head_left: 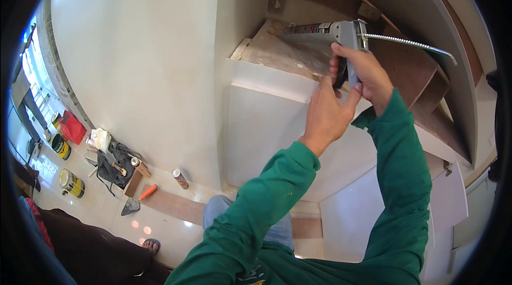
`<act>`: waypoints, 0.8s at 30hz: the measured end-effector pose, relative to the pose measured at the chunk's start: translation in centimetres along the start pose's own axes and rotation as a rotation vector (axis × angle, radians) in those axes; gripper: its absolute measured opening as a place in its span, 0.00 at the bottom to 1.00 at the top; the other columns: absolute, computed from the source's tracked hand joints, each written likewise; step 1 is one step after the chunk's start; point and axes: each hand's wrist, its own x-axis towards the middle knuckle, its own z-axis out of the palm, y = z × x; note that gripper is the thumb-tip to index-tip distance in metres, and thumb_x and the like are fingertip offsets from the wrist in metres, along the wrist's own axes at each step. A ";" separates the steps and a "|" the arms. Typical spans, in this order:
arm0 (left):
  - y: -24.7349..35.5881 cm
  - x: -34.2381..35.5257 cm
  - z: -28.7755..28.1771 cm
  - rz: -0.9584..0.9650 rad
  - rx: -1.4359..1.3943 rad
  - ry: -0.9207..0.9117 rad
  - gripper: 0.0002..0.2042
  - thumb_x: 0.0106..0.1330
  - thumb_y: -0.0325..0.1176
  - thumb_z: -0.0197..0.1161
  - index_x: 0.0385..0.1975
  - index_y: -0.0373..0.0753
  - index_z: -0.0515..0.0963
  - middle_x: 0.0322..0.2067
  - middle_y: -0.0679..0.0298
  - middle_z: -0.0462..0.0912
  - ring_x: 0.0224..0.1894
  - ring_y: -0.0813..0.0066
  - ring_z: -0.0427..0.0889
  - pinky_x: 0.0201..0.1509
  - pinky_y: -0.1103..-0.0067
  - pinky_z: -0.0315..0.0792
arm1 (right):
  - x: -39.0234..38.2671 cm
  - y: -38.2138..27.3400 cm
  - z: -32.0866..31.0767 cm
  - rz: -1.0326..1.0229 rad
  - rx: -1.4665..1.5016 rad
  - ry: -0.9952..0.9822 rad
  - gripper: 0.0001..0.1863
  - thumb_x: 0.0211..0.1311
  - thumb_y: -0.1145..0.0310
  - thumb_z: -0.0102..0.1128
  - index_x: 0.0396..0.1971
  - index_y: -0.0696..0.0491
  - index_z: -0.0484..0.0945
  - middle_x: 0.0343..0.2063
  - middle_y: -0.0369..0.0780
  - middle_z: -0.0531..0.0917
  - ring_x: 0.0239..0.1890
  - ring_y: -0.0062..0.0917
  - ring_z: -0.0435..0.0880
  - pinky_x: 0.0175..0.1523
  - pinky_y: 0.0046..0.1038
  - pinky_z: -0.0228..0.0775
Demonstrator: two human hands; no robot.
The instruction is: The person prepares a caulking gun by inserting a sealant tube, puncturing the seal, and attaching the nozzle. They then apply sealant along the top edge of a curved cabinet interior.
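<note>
A grey caulking gun (348, 31) with a printed sealant tube (306, 29) in it lies level over a rough, dusty ledge (266, 49). Its ridged metal rod (404, 41) sticks out to the right and bends at the end. My right hand (369, 73) is closed round the gun's handle, fingers near the trigger. Just below and to the left, my left hand (329, 113) has its fingers and thumb closed on the lower end of the handle and trigger. The tube's tip points left toward the recess wall and is hard to make out.
A pale wall panel (138, 61) stands left of the ledge, with curved panels (453, 55) at right. On the floor are a trowel (140, 199), a sealant tube (180, 178), a black bag (114, 165) and several paint cans (72, 182). Another person's sandalled foot (152, 245) shows lower left.
</note>
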 end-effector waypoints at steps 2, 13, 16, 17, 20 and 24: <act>0.5 -0.4 0.4 0.028 0.009 0.005 0.33 0.72 0.54 0.66 0.53 0.22 0.70 0.41 0.38 0.84 0.40 0.49 0.84 0.48 0.61 0.77 | -0.9 -1.0 -0.3 -0.006 0.014 -0.036 0.20 0.72 0.55 0.68 0.44 0.60 0.82 0.37 0.44 0.87 0.40 0.29 0.86 0.42 0.32 0.83; 0.6 0.5 -0.8 0.005 0.191 -0.059 0.39 0.71 0.57 0.65 0.62 0.22 0.66 0.59 0.35 0.75 0.61 0.37 0.78 0.64 0.57 0.72 | -0.6 0.4 -0.1 0.042 0.211 -0.018 0.26 0.73 0.41 0.66 0.43 0.54 0.80 0.37 0.42 0.89 0.42 0.26 0.88 0.42 0.33 0.84; 1.0 2.0 -1.1 -0.037 0.245 -0.091 0.36 0.70 0.56 0.67 0.59 0.24 0.70 0.57 0.37 0.78 0.59 0.40 0.80 0.59 0.58 0.74 | 0.6 0.7 -0.1 0.059 0.417 0.013 0.21 0.74 0.49 0.66 0.44 0.55 0.80 0.36 0.41 0.88 0.39 0.26 0.87 0.38 0.35 0.84; 1.2 2.5 -1.2 -0.048 0.252 -0.096 0.35 0.69 0.55 0.68 0.58 0.25 0.71 0.57 0.37 0.78 0.58 0.41 0.81 0.58 0.59 0.74 | 0.9 0.8 -0.1 0.081 0.486 0.061 0.19 0.74 0.51 0.66 0.44 0.55 0.80 0.36 0.41 0.87 0.38 0.26 0.87 0.37 0.35 0.84; 1.9 3.6 -2.1 -0.130 0.267 -0.148 0.35 0.68 0.53 0.71 0.60 0.26 0.71 0.53 0.41 0.82 0.50 0.49 0.83 0.53 0.64 0.76 | 0.9 1.7 0.5 0.090 0.592 0.033 0.19 0.73 0.56 0.67 0.49 0.57 0.80 0.40 0.41 0.86 0.40 0.27 0.85 0.38 0.37 0.83; 3.2 4.1 -3.5 -0.061 0.398 -0.258 0.43 0.70 0.57 0.69 0.67 0.22 0.66 0.46 0.44 0.86 0.45 0.57 0.86 0.50 0.68 0.78 | 0.1 2.0 1.2 0.193 0.672 0.059 0.24 0.75 0.51 0.65 0.53 0.58 0.79 0.43 0.42 0.85 0.45 0.29 0.83 0.40 0.39 0.82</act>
